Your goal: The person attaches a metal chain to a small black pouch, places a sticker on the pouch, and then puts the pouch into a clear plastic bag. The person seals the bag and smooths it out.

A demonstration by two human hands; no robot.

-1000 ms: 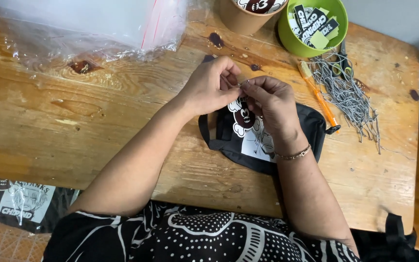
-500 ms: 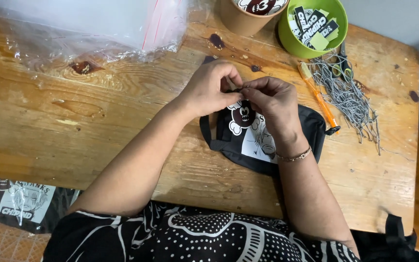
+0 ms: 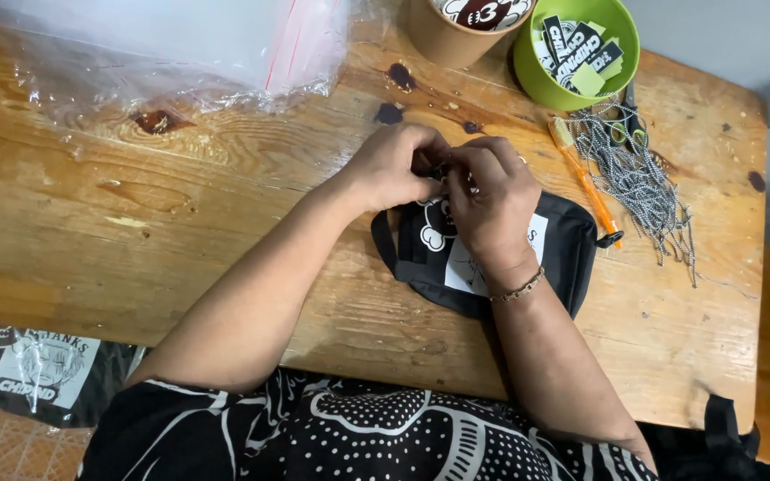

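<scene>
A small black pouch point(image 3: 563, 254) with a white printed patch lies on the wooden table point(image 3: 135, 232). My left hand point(image 3: 394, 165) and my right hand point(image 3: 492, 200) meet over its upper left corner, fingertips pinched together on a small round black-and-white tag point(image 3: 436, 223) hanging by the pouch. A thin bracelet point(image 3: 517, 288) sits on my right wrist. What lies between the fingertips is hidden.
A heap of silver ball chains point(image 3: 639, 183) lies right of the pouch beside an orange cutter point(image 3: 585, 183). A green bowl of labels point(image 3: 577, 49) and a brown cup point(image 3: 465, 27) stand at the back. Clear plastic bags point(image 3: 162, 49) cover the back left. A packaged black item point(image 3: 33, 370) lies lower left.
Both hands have drawn closer together and slid slightly down over the pouch's corner. The pouch has stayed in place.
</scene>
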